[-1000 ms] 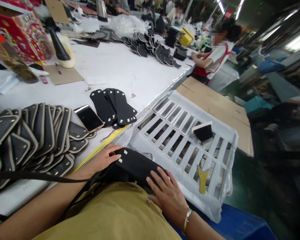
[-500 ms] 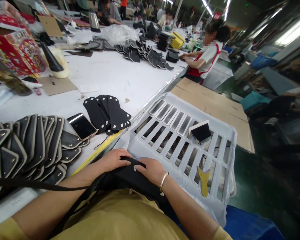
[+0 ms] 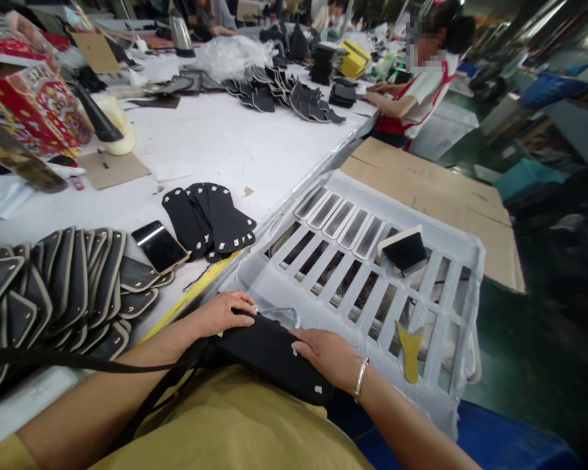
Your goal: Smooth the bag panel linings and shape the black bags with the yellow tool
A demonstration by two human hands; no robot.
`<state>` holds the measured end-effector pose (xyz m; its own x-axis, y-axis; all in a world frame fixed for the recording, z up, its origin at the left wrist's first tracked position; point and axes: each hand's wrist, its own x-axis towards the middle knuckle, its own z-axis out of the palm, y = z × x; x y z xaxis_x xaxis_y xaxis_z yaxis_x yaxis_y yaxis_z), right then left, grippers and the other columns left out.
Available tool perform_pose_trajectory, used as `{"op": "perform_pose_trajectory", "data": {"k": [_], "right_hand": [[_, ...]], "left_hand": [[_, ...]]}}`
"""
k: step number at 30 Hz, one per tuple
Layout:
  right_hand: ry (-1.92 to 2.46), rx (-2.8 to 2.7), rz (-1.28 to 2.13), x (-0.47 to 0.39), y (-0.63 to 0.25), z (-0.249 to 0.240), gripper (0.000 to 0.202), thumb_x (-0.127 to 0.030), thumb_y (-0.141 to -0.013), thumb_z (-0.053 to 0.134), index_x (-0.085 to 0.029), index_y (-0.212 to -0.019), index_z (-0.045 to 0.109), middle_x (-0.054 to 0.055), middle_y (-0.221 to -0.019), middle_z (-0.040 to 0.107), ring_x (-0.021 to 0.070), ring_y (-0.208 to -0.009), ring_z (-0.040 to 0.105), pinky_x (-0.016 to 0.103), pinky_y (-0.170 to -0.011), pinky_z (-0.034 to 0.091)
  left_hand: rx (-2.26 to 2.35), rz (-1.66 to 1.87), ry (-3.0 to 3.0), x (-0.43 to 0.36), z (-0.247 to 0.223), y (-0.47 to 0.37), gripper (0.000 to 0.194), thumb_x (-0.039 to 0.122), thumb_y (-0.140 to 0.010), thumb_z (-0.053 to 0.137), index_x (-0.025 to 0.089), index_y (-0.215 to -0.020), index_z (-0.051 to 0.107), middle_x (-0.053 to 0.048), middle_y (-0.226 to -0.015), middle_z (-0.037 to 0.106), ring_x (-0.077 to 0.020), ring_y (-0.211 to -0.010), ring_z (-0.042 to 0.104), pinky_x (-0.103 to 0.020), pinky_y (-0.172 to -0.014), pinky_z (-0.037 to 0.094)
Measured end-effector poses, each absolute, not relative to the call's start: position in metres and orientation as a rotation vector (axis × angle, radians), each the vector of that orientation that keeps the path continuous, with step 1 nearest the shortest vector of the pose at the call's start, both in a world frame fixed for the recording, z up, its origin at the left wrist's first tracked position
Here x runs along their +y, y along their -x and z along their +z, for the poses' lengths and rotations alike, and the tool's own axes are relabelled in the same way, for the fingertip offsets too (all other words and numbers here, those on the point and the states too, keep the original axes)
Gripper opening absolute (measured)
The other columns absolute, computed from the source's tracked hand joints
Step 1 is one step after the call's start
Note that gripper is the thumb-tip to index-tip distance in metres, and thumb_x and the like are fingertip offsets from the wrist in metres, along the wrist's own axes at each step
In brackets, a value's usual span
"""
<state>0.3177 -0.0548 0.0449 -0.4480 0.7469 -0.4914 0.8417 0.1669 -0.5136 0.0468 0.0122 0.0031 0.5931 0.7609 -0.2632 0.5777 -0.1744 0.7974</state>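
"How far along was it?"
"One black panel (image 3: 267,359), apparently unfinished, lay off the worktop's (image 3: 215,140) near edge; similar panels (image 3: 225,219) lay on it, status unclear."
"Fingers?"
"Left hand (image 3: 224,314): gripping the panel's end. Right hand (image 3: 332,351): I couldn't tell."

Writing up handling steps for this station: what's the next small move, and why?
I'd probably slide the right hand along the edge of the black piece toward its near right end, leaving the left hand in place. Both hands are along the far edge, while the near right end, with its white patch, lies clear of the fingers.
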Motion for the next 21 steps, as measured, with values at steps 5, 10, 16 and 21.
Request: {"op": "perform_pose_trajectory", "data": {"k": [5, 10, 16, 21], "right_hand": [[-1.539, 2.326, -0.965, -0.060, -0.327, 0.054, 0.038, -0.035, -0.095, 0.031, -0.025, -0.125, 0.053, 0.007, -0.106, 0.067, 0.0227, -0.097, 0.061, 0.035, -0.086, 0.042], [-1.516, 2.436, -0.828, -0.050, -0.306, 0.052, 0.036, -0.042, -0.092, 0.040, -0.019, -0.112, 0.060, 0.009, -0.106, 0.065, 0.0240, -0.097, 0.059, 0.034, -0.086, 0.041], [-1.512, 2.420, -0.843, -0.028, -0.264, 0.037, 0.047, -0.058, -0.086, 0.043, -0.017, -0.094, 0.065, 0.011, -0.092, 0.066, 0.0251, -0.086, 0.061, 0.032, -0.072, 0.045], [-1.476, 2.371, -1.037, -0.016, -0.263, 0.028, 0.049, -0.056, -0.090, 0.032, -0.021, -0.096, 0.066, 0.007, -0.091, 0.068, 0.0236, -0.086, 0.062, 0.031, -0.070, 0.044]], "left_hand": [[0.941, 0.168, -1.901, 0.022, 0.007, -0.046, 0.024, 0.035, -0.079, 0.060, 0.021, -0.094, 0.072, -0.004, -0.110, 0.065, -0.0181, -0.101, 0.059, -0.028, -0.095, 0.039], [0.788, 0.051, -1.980, 0.034, 0.015, -0.053, 0.043, 0.040, -0.069, 0.071, 0.022, -0.108, 0.067, -0.003, -0.111, 0.065, -0.0199, -0.103, 0.058, -0.026, -0.094, 0.039], [0.693, 0.044, -1.942, 0.037, 0.015, -0.058, 0.033, 0.040, -0.075, 0.065, 0.026, -0.105, 0.068, -0.001, -0.103, 0.068, -0.0198, -0.096, 0.060, -0.026, -0.088, 0.042], [0.719, 0.058, -1.902, 0.037, 0.011, -0.057, 0.027, 0.036, -0.081, 0.059, 0.024, -0.103, 0.070, -0.002, -0.102, 0.069, -0.0181, -0.094, 0.061, -0.024, -0.086, 0.043]]}}
